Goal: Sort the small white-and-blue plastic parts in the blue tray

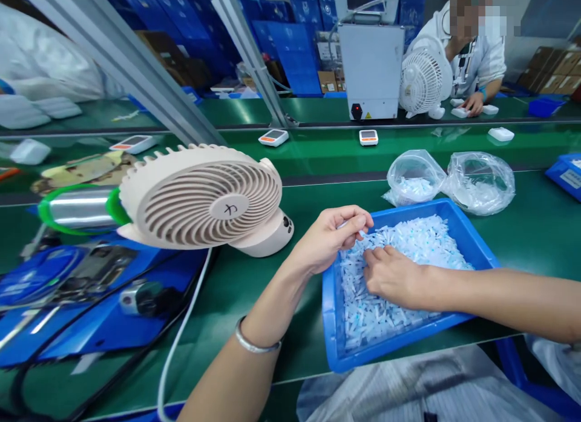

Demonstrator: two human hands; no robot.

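Note:
A blue tray [333, 325] on the green bench holds a heap of small white and light-blue plastic pieces [426, 240]. Over the tray's far left corner is my left hand [333, 234], its fingers pinched on a small white piece [362, 233] that shows at the fingertips. My right hand [393, 276] lies palm down in the heap, its fingers bent into the pieces; what they hold, if anything, is hidden.
A beige fan [209, 204] stands left of the tray. Two clear plastic bags [481, 183] sit behind it. Small white devices [368, 137] rest on the strip beyond. Tools and cables [145, 298] lie at left. A person [481, 59] works across the bench.

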